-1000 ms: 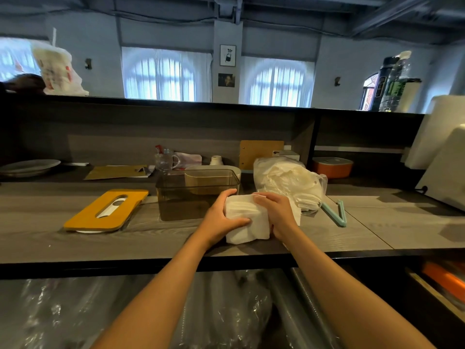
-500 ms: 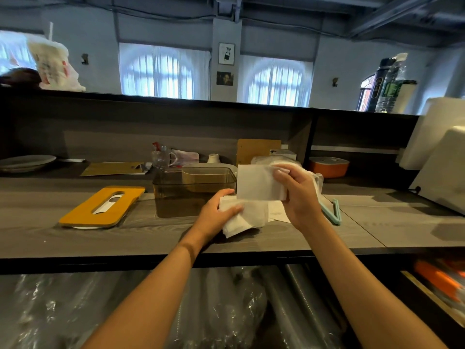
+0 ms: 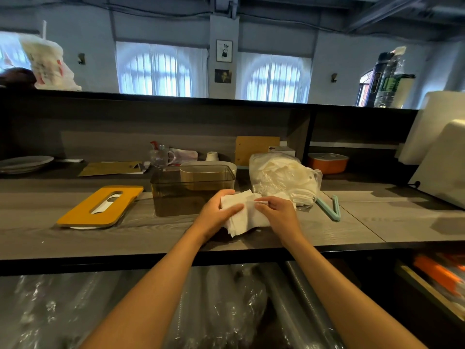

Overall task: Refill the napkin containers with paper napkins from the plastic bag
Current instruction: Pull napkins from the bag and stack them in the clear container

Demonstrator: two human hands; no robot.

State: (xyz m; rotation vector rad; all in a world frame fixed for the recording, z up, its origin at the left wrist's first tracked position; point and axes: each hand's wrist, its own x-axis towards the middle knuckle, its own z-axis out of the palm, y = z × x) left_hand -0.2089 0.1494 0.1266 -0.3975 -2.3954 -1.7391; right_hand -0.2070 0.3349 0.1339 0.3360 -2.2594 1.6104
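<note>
A stack of white paper napkins (image 3: 245, 220) sits between my hands just above the counter. My left hand (image 3: 219, 210) grips its left side, thumb over the top. My right hand (image 3: 275, 214) pinches the top napkin at the stack's right side. Behind my left hand stands a smoky transparent napkin container (image 3: 176, 197), open on top, with a smaller beige container (image 3: 207, 176) behind it. The clear plastic bag (image 3: 284, 178) of napkins lies right of the containers.
An orange lid with a slot (image 3: 100, 206) lies on the counter to the left. A teal bag clip (image 3: 329, 209) lies right of the bag. An orange box (image 3: 327, 163), a plate (image 3: 25, 163) and small items stand at the back. White appliances (image 3: 442, 157) stand far right.
My right hand had lifted one napkin up in front of the bag; it has come back down onto the stack, and both hands hold the stack together again.
</note>
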